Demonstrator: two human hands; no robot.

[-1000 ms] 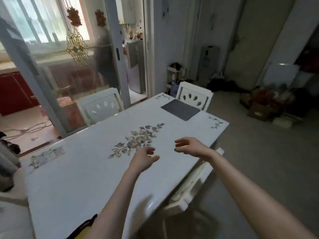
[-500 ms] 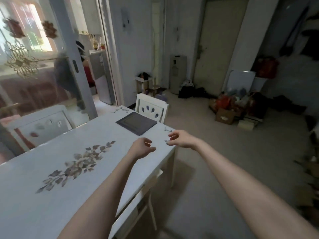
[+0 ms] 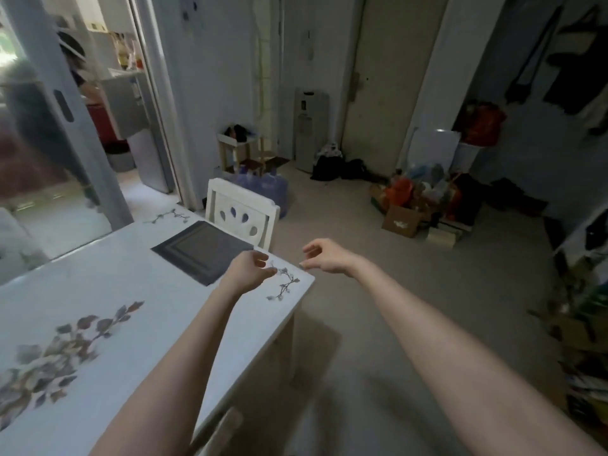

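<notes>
both hands out in front, nothing held, so the work on the dark mat (image 3: 197,246) reads as not started: no contact with it, no grip, mat lies flat and square on the far corner of the white table (image 3: 131,311). left hand (image 3: 248,271) hovers over the table corner, fingers loosely curled with a small gap to the thumb, gripping nothing. right hand (image 3: 327,258) hangs past the table edge over the floor, fingers also relaxed and slightly bent, thumb apart from them, empty. relative to the fingers: the mat's near right corner sits just beside the left fingertips, to their left and a bit beyond; cannot tell if the knuckles overlap its edge or just hide it. from the right fingertips the mat is further off, to the left, with the left hand and the leaf print (image 3: 284,283) on the table corner between. white chair (image 3: 241,215) stands tucked just behind the mat's far edge, beyond both sets of fingers. my read: everything is left to do, i.e. close the gap, get fingers onto a mat edge, then lift or slide it; left hand is the better placed one. boxes and bags (image 3: 418,205) lie on the floor well beyond the right fingers, not involved.
</notes>
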